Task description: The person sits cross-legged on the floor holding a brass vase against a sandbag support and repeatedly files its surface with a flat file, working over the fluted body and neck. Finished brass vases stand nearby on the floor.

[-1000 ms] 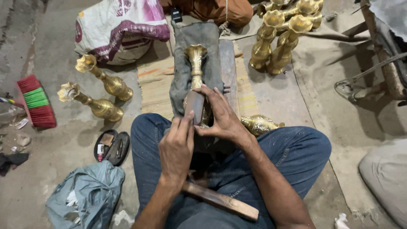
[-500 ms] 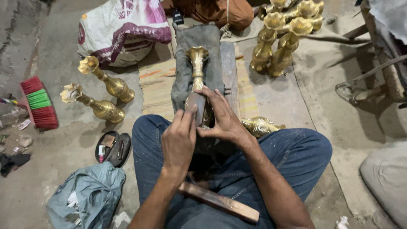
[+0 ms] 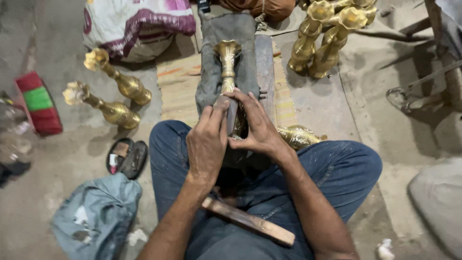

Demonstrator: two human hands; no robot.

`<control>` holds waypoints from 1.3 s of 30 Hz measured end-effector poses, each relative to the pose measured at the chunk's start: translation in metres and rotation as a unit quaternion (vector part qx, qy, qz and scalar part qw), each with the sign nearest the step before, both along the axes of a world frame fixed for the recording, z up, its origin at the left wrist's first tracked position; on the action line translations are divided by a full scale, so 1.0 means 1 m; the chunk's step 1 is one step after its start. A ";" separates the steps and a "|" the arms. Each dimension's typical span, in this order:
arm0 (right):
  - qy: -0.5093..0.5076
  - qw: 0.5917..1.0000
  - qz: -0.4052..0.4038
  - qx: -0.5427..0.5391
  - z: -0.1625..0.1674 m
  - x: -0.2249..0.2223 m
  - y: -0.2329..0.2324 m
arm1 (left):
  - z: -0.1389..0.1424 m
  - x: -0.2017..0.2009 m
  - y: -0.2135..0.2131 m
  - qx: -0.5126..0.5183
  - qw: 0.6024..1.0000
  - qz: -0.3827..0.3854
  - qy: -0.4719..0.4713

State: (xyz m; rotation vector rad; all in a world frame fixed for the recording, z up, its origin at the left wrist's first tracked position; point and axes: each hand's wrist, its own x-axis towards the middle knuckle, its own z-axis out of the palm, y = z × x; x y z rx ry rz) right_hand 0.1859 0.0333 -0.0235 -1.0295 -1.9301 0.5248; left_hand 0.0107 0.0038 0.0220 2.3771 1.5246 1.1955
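While the slender golden brass vase [image 3: 227, 67] is lying lengthwise, pointing away, left hand [image 3: 208, 139] and right hand [image 3: 257, 126] are clamping its near end.

Glossy brass vase [image 3: 227, 62], matt grey cloth [image 3: 215, 58] beneath, smooth wooden handle [image 3: 250, 222], blue denim trousers [image 3: 346, 168]

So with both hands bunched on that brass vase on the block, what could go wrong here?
The left hand and right hand crowd the brass vase, so a slip might nick a finger. The vase lies lengthwise on a narrow padded block and could roll off. The wooden handle on the lap might slide away.
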 end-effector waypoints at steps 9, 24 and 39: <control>-0.014 1.000 -0.002 -0.016 0.006 0.000 -0.002 | 0.003 -0.004 -0.012 -0.009 1.000 0.006 0.024; -0.018 0.999 0.003 -0.031 0.011 0.000 -0.002 | -0.013 -0.005 0.003 -0.012 1.000 -0.006 0.005; -0.013 1.000 0.005 -0.011 0.006 0.000 -0.002 | 0.009 0.001 0.004 -0.020 1.000 -0.005 0.008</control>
